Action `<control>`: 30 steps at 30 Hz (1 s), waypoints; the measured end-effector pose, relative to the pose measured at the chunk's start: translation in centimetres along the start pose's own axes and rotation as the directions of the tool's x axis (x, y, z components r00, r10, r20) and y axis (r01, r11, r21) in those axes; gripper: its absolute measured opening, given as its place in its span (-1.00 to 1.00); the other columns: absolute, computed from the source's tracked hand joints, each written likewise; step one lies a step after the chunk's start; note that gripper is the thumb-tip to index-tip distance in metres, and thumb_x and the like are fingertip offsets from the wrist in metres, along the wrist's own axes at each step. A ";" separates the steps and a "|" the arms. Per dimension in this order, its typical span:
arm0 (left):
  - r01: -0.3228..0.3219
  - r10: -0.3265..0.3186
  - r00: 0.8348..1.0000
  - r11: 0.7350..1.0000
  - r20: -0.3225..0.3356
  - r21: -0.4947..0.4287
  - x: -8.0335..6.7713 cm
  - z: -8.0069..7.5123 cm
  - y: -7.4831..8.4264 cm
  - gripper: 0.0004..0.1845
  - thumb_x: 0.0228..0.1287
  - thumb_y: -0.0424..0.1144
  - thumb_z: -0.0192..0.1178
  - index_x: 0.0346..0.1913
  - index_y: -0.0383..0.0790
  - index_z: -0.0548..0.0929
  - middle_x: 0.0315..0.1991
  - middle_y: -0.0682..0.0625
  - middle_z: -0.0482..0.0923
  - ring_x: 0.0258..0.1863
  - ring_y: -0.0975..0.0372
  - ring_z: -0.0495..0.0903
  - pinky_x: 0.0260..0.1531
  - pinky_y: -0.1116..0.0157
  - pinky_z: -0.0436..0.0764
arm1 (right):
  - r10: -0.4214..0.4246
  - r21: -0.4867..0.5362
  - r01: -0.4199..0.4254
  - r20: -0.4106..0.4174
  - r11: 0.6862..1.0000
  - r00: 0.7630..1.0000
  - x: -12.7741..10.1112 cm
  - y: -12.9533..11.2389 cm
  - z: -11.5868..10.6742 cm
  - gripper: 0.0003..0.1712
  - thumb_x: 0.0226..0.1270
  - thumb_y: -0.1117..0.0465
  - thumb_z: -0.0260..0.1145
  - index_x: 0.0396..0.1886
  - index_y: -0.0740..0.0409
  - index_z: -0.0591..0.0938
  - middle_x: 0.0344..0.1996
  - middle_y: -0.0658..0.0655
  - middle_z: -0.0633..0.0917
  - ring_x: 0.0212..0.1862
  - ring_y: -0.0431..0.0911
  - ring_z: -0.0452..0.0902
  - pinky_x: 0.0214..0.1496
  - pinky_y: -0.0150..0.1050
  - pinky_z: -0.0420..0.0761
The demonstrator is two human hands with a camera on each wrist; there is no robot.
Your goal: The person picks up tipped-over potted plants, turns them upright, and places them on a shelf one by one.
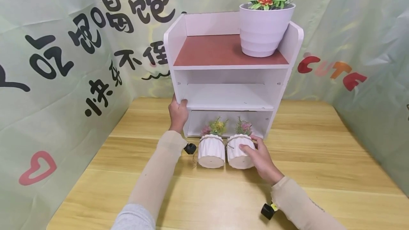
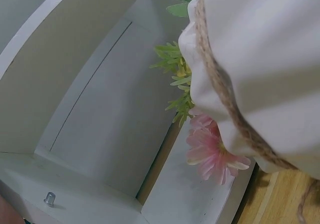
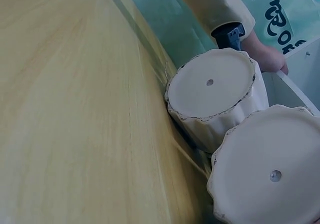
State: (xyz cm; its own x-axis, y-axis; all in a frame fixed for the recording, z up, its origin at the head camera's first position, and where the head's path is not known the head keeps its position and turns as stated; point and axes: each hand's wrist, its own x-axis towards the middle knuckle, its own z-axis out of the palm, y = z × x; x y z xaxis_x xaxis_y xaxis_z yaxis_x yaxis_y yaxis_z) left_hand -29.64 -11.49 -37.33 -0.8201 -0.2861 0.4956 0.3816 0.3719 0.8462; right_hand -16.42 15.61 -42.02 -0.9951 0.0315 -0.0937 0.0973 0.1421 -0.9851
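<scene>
A white three-level shelf unit [image 1: 228, 97] stands on the wooden table [image 1: 319, 159]. My left hand [image 1: 178, 113] grips its left side panel at the middle shelf. Two small white ribbed pots with twine bands lie tipped in front of the bottom compartment, flowers pointing in and bases toward me. My right hand [image 1: 260, 157] holds the right pot [image 1: 236, 155], thumb on its front. The left pot [image 1: 211, 152] touches it. The right wrist view shows both bases, the left pot [image 3: 212, 92] and the right pot [image 3: 272, 174]. The left wrist view shows a pot [image 2: 265, 49] and a pink flower [image 2: 210, 149].
A large white pot [image 1: 263, 27] of orange flowers stands on the brown top shelf at the right. Green printed cloth [image 1: 57, 81] walls the table on the left, back and right. Bare wood stretches on both sides of the shelf and toward me.
</scene>
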 end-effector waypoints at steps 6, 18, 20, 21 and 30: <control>0.007 -0.007 1.000 1.000 0.005 -0.007 0.0 -0.1 0.1 -0.52 0.32 -0.32 -0.04 0.29 -0.28 0.43 0.07 -0.25 0.60 0.07 -0.04 0.57 0.08 0.02 0.51 | -0.012 0.009 0.012 -0.001 1.000 1.000 -0.1 0.1 0.0 -0.23 0.28 0.22 0.27 0.39 0.33 0.16 0.12 0.38 0.38 0.00 0.07 0.43 -0.04 -0.27 0.47; 0.013 -0.013 1.000 1.000 0.007 -0.007 0.0 0.0 0.0 -0.49 0.31 -0.32 -0.05 0.32 -0.28 0.41 0.09 -0.26 0.58 0.06 -0.01 0.57 0.07 0.02 0.52 | -0.028 0.035 0.028 -0.006 0.999 1.000 -0.8 -0.2 0.0 -0.27 0.29 0.26 0.26 0.36 0.33 0.16 0.07 0.36 0.41 -0.12 -0.09 0.47 -0.09 -0.34 0.50; 0.010 -0.010 1.000 1.000 0.004 -0.008 0.0 0.0 0.0 -0.50 0.30 -0.32 -0.05 0.32 -0.28 0.42 0.08 -0.26 0.59 0.05 -0.01 0.58 0.06 0.02 0.52 | -0.034 0.031 0.034 -0.003 0.999 0.999 -0.9 -0.2 0.0 -0.27 0.29 0.25 0.26 0.36 0.34 0.15 0.06 0.36 0.41 -0.11 -0.07 0.46 -0.08 -0.33 0.50; 0.009 -0.009 1.000 1.000 0.003 -0.008 0.0 0.0 0.1 -0.50 0.30 -0.32 -0.05 0.31 -0.28 0.42 0.08 -0.26 0.59 0.05 -0.01 0.58 0.06 0.02 0.52 | -0.036 0.025 0.036 -0.001 0.999 0.999 -0.9 -0.2 -0.1 -0.27 0.29 0.25 0.26 0.36 0.33 0.15 0.06 0.36 0.41 -0.09 -0.05 0.45 -0.07 -0.33 0.49; 0.011 -0.011 1.000 1.000 0.006 -0.011 0.0 0.0 0.2 -0.51 0.32 -0.33 -0.06 0.32 -0.28 0.42 0.09 -0.25 0.58 0.08 0.00 0.56 0.08 0.04 0.51 | -0.029 0.049 0.029 0.003 0.998 1.000 -1.2 -0.3 -0.4 -0.29 0.29 0.27 0.23 0.35 0.32 0.15 0.05 0.35 0.39 -0.12 -0.05 0.46 -0.09 -0.31 0.51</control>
State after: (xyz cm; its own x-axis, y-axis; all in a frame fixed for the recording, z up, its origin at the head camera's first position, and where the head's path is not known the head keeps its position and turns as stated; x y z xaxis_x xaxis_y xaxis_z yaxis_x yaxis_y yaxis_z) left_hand -29.54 -11.45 -37.16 -0.8268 -0.2849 0.4850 0.3774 0.3586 0.8538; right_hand -15.22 15.88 -41.58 -0.9976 0.0249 -0.0651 0.0672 0.0943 -0.9933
